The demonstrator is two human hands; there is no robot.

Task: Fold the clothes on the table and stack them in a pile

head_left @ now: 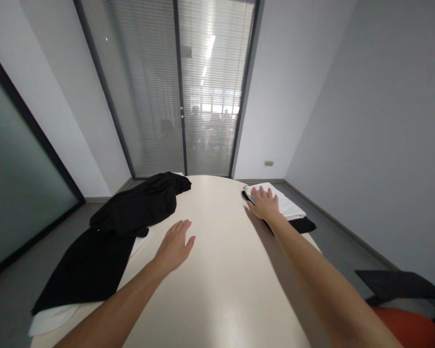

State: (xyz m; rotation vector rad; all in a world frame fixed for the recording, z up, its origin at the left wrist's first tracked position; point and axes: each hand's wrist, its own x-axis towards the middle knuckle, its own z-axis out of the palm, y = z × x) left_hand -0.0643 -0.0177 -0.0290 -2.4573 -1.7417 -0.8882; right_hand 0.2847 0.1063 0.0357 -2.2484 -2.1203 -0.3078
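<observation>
My right hand (264,203) lies with spread fingers on a folded white garment (288,205) at the table's right edge. Beneath that garment is a folded black garment (302,224), mostly covered. My left hand (174,245) is over the middle-left of the table, fingers stretched out and thumb apart, holding nothing. Nearest to it, on the left, a heap of black clothing (141,205) lies loosely bunched. In front of the heap a black cloth (87,270) is spread over white fabric (54,319), which shows along its edges.
The long cream table (217,290) has a rounded far end. Beyond stands a glass partition with blinds (210,96). A chair with a red seat (406,324) and a dark armrest (398,284) is at the lower right. Walls rise on both sides.
</observation>
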